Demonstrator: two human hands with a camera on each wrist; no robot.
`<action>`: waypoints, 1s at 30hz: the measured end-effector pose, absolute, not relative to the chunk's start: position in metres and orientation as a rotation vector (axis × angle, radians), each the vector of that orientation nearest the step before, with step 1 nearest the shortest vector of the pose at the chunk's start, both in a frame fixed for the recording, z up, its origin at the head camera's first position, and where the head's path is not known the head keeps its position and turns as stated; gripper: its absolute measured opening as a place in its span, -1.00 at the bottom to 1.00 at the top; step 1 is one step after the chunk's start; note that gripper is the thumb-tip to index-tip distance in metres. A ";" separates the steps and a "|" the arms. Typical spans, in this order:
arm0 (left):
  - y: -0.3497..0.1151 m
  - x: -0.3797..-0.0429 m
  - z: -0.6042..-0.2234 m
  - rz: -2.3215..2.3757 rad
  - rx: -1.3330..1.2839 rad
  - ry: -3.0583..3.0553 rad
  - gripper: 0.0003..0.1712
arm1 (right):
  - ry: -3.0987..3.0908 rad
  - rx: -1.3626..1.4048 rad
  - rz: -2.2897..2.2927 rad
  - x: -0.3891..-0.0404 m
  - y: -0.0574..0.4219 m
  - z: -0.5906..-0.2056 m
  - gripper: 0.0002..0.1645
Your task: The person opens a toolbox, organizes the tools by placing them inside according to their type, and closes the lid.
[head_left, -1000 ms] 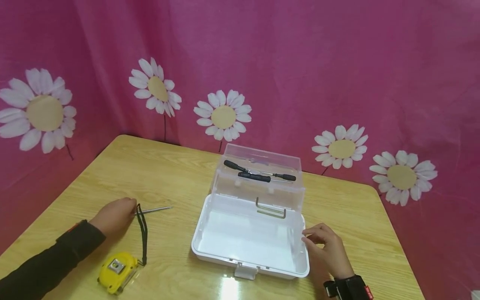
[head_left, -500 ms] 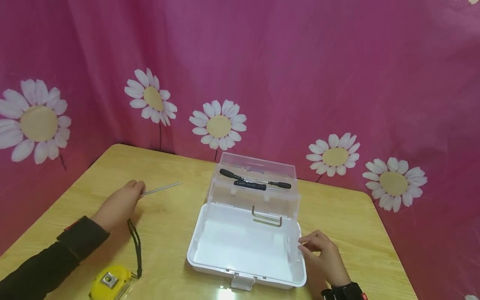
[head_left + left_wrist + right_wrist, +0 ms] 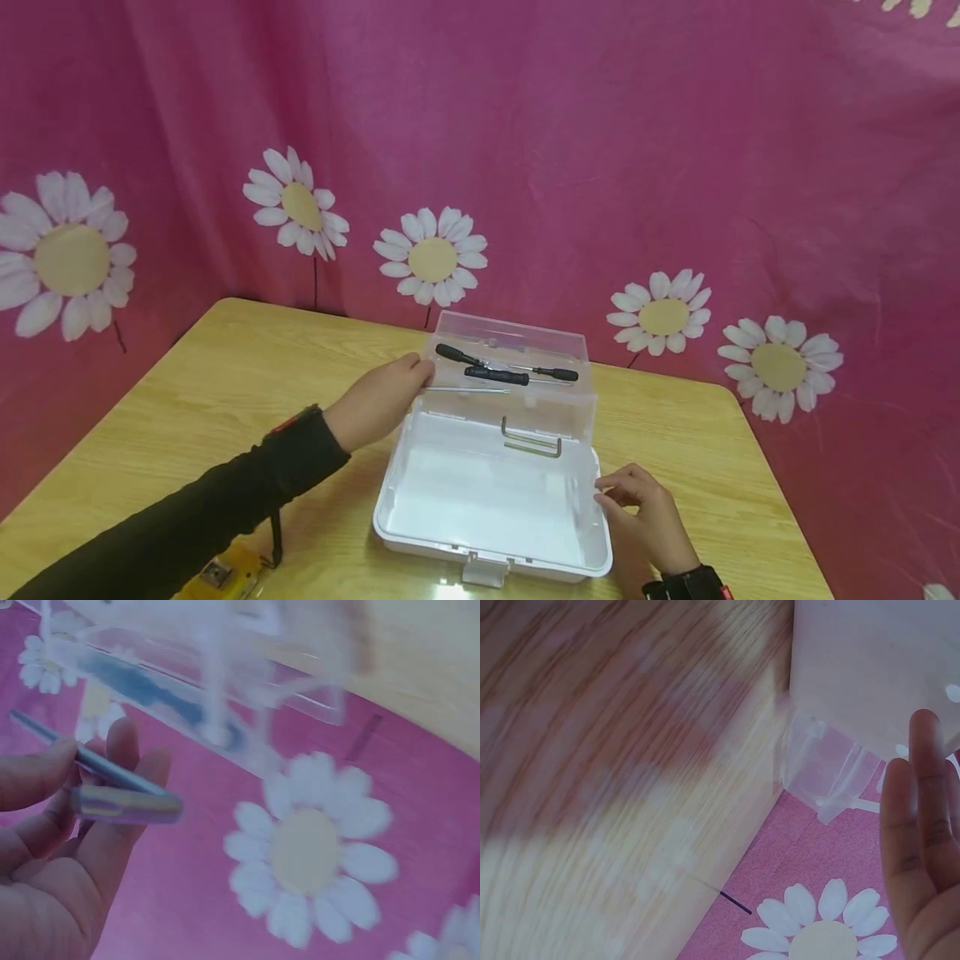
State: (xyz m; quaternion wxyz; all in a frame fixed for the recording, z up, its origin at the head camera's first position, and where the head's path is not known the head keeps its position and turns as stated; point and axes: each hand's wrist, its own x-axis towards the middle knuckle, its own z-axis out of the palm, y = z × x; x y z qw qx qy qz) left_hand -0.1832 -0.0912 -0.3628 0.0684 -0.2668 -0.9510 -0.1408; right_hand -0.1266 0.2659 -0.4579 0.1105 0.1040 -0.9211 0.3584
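Observation:
My left hand [image 3: 381, 402] pinches a silver L-shaped hex key [image 3: 472, 390] between thumb and fingers, its shaft crossing the raised clear lid [image 3: 517, 408] of a toolbox in the head view. The key's short bent arm [image 3: 127, 805] shows close up in the left wrist view. With its fingertips at the right rim of the white toolbox base [image 3: 390, 508], my right hand [image 3: 651, 512] grips the box. Two brass-coloured hex keys [image 3: 534, 452] lie toward the back of the base. Up in the lid's compartment rest black-handled screwdrivers [image 3: 495, 376].
A yellow tape measure [image 3: 228, 575] lies at the front left, partly hidden by my left sleeve. The box's front latch [image 3: 483, 570] hangs down. Behind the wooden table [image 3: 660, 417] stands a pink curtain [image 3: 525, 150] printed with daisies.
My left hand has carried the silver hex key rightward from the left of the table up to the toolbox lid. The right hand stays at the rim. The head view has shifted slightly.

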 end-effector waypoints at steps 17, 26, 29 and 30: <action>0.001 -0.198 -0.379 -0.047 -1.042 -2.727 -0.76 | -2.728 0.246 1.080 -0.126 0.263 -0.456 -0.85; 0.011 -0.205 -0.387 -0.024 -0.966 -2.757 -0.85 | -2.695 0.279 1.075 -0.125 0.263 -0.457 -0.83; 0.013 -0.206 -0.389 0.024 -0.965 -2.773 -0.90 | -2.680 0.290 1.077 -0.126 0.263 -0.458 -0.81; 0.014 -0.207 -0.390 0.052 -0.966 -2.775 -0.91 | -2.679 0.291 1.079 -0.126 0.263 -0.458 -0.81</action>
